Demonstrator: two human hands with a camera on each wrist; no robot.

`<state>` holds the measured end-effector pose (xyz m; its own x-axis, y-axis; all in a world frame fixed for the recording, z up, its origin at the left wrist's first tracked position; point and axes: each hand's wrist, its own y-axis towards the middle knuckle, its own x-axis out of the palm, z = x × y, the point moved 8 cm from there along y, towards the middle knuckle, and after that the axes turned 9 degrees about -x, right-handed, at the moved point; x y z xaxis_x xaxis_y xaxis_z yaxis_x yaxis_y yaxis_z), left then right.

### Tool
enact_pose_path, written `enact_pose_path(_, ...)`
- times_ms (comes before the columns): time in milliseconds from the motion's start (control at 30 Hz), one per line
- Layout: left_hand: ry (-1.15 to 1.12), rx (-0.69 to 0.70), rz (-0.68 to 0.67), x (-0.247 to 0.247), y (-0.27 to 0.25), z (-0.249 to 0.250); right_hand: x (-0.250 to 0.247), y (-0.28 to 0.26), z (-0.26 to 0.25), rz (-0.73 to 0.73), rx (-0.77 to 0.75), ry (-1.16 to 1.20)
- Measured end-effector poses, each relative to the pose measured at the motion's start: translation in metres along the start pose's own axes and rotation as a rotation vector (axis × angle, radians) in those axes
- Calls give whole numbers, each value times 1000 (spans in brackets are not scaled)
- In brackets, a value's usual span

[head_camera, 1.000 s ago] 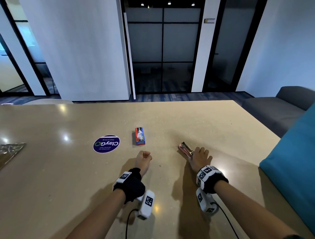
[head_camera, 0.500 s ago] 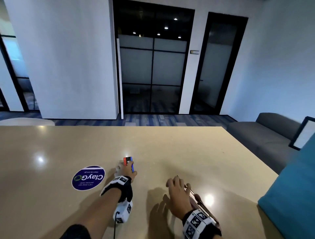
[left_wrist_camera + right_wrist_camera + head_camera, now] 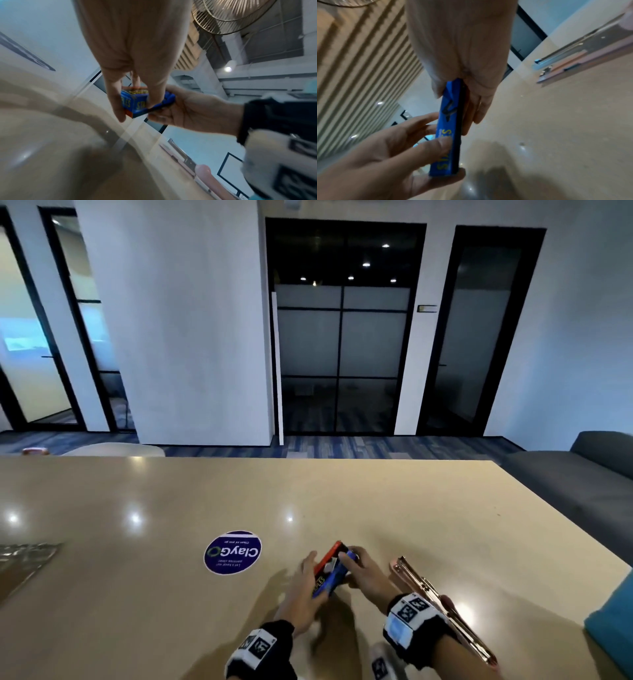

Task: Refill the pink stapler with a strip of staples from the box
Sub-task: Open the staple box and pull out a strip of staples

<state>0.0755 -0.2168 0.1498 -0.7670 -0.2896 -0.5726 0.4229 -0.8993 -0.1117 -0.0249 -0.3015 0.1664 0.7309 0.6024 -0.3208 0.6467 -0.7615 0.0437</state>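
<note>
I see both hands on the box of staples [image 3: 329,570], held just above the worktop [image 3: 171,611]. My left hand [image 3: 301,594] grips the near end of the box, thumb on one face and fingers on the other. My right hand [image 3: 364,575] pinches the far end between thumb and fingers. From the left wrist view, the box's [image 3: 135,102] end is open and yellow-metal staples show inside; I cannot tell whether a strip has been drawn out. The box is blue with yellow lettering and a red side.

The pink stapler [image 3: 442,607] lies on the worktop just right of the box, swung open flat, partly hidden behind my right wrist. A round purple sticker [image 3: 233,553] sits on the worktop left of the box, well apart from it.
</note>
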Motion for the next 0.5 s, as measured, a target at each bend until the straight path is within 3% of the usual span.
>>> enact_pose_path(133, -50, 136, 68, -13, -37, 4, 17, -13, -35, -52, -213, -2)
enact_pose_path(267, -137, 93, 214, -30, -55, 4, 43, -36, -69, -105, -390, -140)
enact_pose_path(367, -192, 105, 303, -39, -70, 6, 54, -49, -78, -88, -391, -110)
enact_pose_path(500, -194, 157, 305, -45, -82, 5, 53, -57, -75, -74, -315, 3)
